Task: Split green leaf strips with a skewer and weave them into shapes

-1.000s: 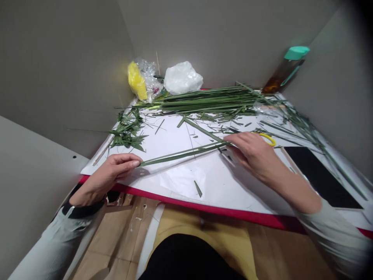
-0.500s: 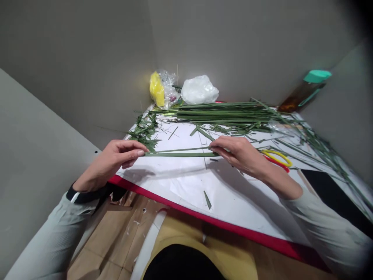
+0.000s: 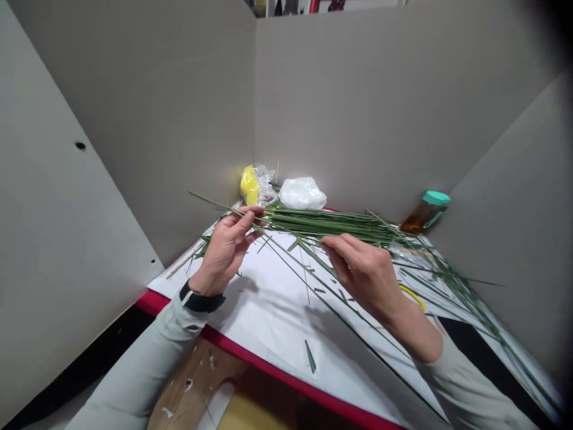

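Leaf strips: held diagonally above the worktop, long axis running from upper left to lower right, in front of the leaf bundle.
Left hand: grip closed on strips, at bundle's left end.
Right hand: grip pinched on strips, nearer bundle's middle.

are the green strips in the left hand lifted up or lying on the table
Lifted: the left hand pinches thin green leaf strips in its fingers, held above the white sheet, with their tips sticking out past the hand.
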Demonstrator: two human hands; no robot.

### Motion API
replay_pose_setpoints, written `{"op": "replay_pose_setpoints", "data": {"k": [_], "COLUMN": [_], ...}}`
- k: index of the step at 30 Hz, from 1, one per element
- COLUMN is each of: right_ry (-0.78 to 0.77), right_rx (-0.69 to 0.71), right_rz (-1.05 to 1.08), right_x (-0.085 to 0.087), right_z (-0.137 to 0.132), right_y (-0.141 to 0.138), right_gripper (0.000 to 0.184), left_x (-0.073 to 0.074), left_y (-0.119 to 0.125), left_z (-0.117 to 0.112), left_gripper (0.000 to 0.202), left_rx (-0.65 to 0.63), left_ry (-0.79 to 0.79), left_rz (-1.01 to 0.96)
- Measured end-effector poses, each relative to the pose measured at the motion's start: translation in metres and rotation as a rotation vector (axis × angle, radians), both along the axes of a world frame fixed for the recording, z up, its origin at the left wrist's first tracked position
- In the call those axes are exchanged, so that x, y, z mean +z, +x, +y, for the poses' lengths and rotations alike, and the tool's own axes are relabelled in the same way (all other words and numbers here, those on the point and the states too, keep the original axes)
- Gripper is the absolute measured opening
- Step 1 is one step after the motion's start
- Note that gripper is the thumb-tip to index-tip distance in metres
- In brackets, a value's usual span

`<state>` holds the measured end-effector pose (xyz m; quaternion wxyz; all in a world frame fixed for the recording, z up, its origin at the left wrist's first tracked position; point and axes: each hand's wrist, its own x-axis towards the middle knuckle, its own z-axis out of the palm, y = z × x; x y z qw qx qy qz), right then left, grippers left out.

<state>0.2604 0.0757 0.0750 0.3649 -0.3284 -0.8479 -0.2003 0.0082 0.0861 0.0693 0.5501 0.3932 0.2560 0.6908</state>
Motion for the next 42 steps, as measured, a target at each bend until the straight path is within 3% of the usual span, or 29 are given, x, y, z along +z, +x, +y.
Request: {"op": "replay_pose_setpoints", "data": {"k": [7, 10, 13, 16, 21, 25, 28, 34, 38, 42], "right_ry": [-0.064, -0.213, -0.457, -0.692, -0.915, -1.053, -1.125, -1.144, -1.092, -1.058], "right_rx": [0.014, 0.025, 0.049, 0.084, 0.202, 0.306, 0.388, 0.502, 0.442, 0.371], "right_rz": [0.148, 0.238, 0.318, 0.396, 0.574, 0.694, 0.721, 0.764, 0.853, 0.854], "right_x": [0.005, 0.013, 0.025, 0.036, 0.046, 0.051, 0.053, 0.048, 0.048, 0.048], "right_z": [-0.011, -0.016, -0.021, -0.023, -0.023, -0.029, -0.036, -0.048, -0.058, -0.065], "right_y": [-0.001, -0.003, -0.005, -0.008, -0.008, -0.007, -0.007, -0.007, -0.005, -0.003], "right_gripper": [0.014, 0.013, 0.016, 0.021, 0.021, 0.021, 0.021, 0.02, 0.011, 0.023], "left_x": [0.011, 0.014, 0.022, 0.043, 0.099, 0.141, 0.164, 0.189, 0.198, 0.204], "left_y": [0.009, 0.009, 0.01, 0.015, 0.029, 0.039, 0.048, 0.071, 0.086, 0.101], "left_z": [0.0, 0.003, 0.009, 0.018, 0.032, 0.035, 0.032, 0.022, 0.015, 0.006], "left_gripper": [0.027, 0.023, 0.016, 0.017, 0.038, 0.042, 0.041, 0.037, 0.036, 0.035], "left_rx": [0.029, 0.032, 0.021, -0.017, -0.052, -0.07, -0.11, -0.195, -0.266, -0.266], "left_ry": [0.071, 0.072, 0.093, 0.112, 0.121, 0.156, 0.159, 0.171, 0.189, 0.198], "left_rz": [-0.053, -0.083, -0.117, -0.17, -0.207, -0.102, 0.02, 0.179, 0.235, 0.257]}}
